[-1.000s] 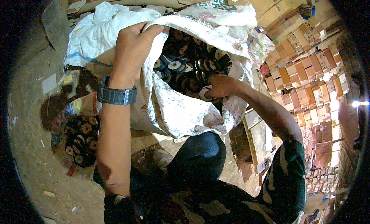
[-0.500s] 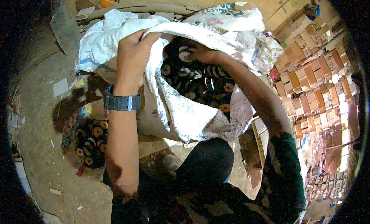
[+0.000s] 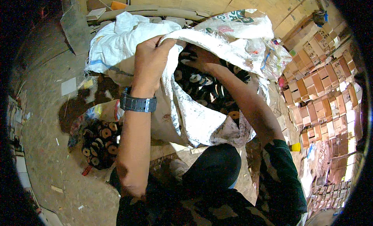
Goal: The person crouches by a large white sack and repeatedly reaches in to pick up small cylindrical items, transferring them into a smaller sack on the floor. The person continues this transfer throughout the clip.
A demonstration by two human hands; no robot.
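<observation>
Our left hand (image 3: 149, 60) pinches the rim of the soft white woven sack (image 3: 194, 121) on the floor – it looks floppy, heavy. Our right hand (image 3: 198, 56) reaches inside, fingers spread over black spools (image 3: 202, 88).

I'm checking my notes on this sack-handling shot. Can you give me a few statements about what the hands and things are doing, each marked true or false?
1. The left hand grips the rim of the white woven sack. True.
2. The right hand rests on the floor outside the sack. False: it reaches inside the sack, among the dark round spools.
3. A wristwatch sits on the left wrist. True.
4. The sack is empty. False: it holds many spools.
5. A smaller heap of spools lies on the floor to the person's left. True.
</observation>
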